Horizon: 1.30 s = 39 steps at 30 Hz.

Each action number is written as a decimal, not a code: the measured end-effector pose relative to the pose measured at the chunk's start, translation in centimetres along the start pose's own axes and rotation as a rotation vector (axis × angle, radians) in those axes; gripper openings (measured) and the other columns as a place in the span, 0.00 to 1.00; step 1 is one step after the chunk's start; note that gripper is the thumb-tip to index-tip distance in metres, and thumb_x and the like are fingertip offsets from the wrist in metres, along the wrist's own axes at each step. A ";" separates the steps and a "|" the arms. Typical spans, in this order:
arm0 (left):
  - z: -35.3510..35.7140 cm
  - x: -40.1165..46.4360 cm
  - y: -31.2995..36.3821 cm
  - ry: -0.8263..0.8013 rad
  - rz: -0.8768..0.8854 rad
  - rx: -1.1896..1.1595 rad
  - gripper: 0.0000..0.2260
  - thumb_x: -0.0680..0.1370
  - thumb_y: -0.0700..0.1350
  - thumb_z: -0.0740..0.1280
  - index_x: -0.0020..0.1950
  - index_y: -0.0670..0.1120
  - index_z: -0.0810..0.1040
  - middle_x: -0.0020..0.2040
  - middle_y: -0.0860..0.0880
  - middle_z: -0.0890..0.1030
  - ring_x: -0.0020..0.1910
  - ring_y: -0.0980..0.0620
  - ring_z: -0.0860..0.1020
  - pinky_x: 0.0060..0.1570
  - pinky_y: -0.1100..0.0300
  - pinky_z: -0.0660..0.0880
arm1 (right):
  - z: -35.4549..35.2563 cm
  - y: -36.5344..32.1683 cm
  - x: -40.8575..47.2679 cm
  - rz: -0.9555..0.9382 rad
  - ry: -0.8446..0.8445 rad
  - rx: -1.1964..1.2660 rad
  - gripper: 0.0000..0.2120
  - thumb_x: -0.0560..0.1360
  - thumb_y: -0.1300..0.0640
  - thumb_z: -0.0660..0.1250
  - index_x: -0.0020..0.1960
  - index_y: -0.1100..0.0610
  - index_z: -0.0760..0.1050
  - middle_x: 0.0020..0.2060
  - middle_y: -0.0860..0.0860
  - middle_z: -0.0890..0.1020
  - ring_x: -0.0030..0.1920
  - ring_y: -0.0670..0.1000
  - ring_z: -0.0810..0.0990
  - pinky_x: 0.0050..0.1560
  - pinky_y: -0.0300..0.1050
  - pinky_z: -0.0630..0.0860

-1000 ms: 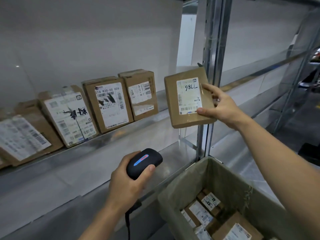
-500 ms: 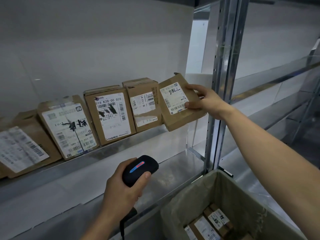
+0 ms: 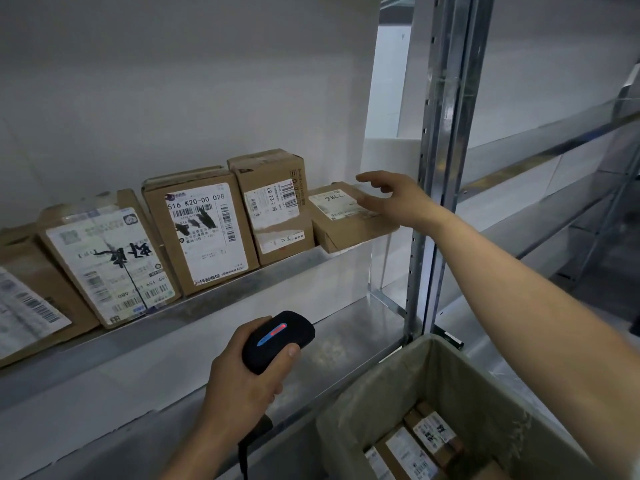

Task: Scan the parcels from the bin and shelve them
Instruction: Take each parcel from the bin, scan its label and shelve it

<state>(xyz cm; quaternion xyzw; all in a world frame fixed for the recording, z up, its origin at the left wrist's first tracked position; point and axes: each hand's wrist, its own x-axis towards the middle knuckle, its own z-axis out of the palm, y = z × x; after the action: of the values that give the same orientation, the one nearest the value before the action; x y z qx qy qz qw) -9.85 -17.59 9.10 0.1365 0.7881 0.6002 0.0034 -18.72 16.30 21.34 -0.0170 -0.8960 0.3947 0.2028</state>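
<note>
The parcel marked 98LL lies flat on the metal shelf, label up, at the right end of the row, one corner jutting over the shelf's front edge. The right hand hovers just over its right side with fingers loosely spread and extended; from here I cannot quite tell whether the lower fingertips touch the cardboard or hang a little above it. Just left of it, touching or nearly so, a taller box with the LB-23 label stands upright, then the box printed 516 K20-00 028, then a leaning box with black marker strokes, and at the far left another labelled box cut off by the frame. Lower down, the left hand grips a black handheld scanner, fingers curled round the body and thumb pressed on its side; a red and blue strip glows on top. Beside the steel upright, at lower right, the lined bin holds several more labelled parcels.
</note>
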 end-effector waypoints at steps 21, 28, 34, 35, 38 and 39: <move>9.1 -1.6 -2.5 -0.365 0.050 -0.012 0.22 0.69 0.59 0.80 0.59 0.57 0.80 0.50 0.49 0.85 0.38 0.47 0.83 0.33 0.58 0.79 | -5.0 10.1 -23.7 0.413 0.239 0.017 0.20 0.78 0.50 0.72 0.70 0.45 0.75 0.61 0.50 0.77 0.58 0.48 0.76 0.60 0.42 0.72; 14.8 -3.7 -4.7 -0.601 0.042 0.020 0.17 0.72 0.54 0.79 0.58 0.60 0.78 0.47 0.53 0.85 0.34 0.48 0.82 0.29 0.63 0.77 | -2.6 15.1 -35.4 0.677 0.270 -0.003 0.21 0.78 0.52 0.73 0.70 0.46 0.75 0.62 0.52 0.77 0.58 0.51 0.76 0.60 0.42 0.72; 19.8 -4.5 -6.6 -0.723 0.053 0.068 0.27 0.68 0.64 0.79 0.63 0.56 0.78 0.52 0.51 0.85 0.38 0.48 0.83 0.40 0.50 0.83 | 0.0 19.9 -44.0 0.903 0.266 0.017 0.23 0.78 0.51 0.73 0.71 0.45 0.74 0.62 0.45 0.75 0.63 0.46 0.74 0.64 0.45 0.72; 20.6 -4.4 -7.1 -0.735 0.058 0.087 0.27 0.68 0.65 0.78 0.64 0.57 0.78 0.52 0.51 0.85 0.41 0.46 0.84 0.44 0.45 0.83 | 0.6 20.8 -45.2 0.944 0.254 0.008 0.23 0.78 0.51 0.73 0.71 0.46 0.73 0.63 0.46 0.74 0.63 0.46 0.73 0.63 0.44 0.71; 22.7 -4.6 -8.5 -0.767 0.043 0.129 0.27 0.67 0.66 0.76 0.63 0.61 0.77 0.50 0.52 0.85 0.41 0.45 0.84 0.48 0.39 0.83 | 3.5 23.2 -48.9 1.046 0.197 -0.002 0.25 0.77 0.52 0.73 0.72 0.47 0.73 0.64 0.52 0.74 0.65 0.50 0.74 0.65 0.43 0.70; 23.3 -4.9 -8.8 -0.778 0.034 0.144 0.27 0.66 0.66 0.77 0.63 0.62 0.77 0.49 0.53 0.85 0.41 0.46 0.84 0.48 0.39 0.83 | 4.8 23.8 -50.1 1.078 0.162 0.003 0.26 0.76 0.51 0.74 0.72 0.46 0.73 0.65 0.54 0.74 0.66 0.53 0.73 0.68 0.47 0.70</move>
<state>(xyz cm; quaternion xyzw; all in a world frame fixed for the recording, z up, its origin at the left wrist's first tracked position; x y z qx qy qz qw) -3.08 1.21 -6.51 0.3665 0.7657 0.4470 0.2821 22.31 19.78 -16.07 -0.5042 -0.7410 0.4417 0.0401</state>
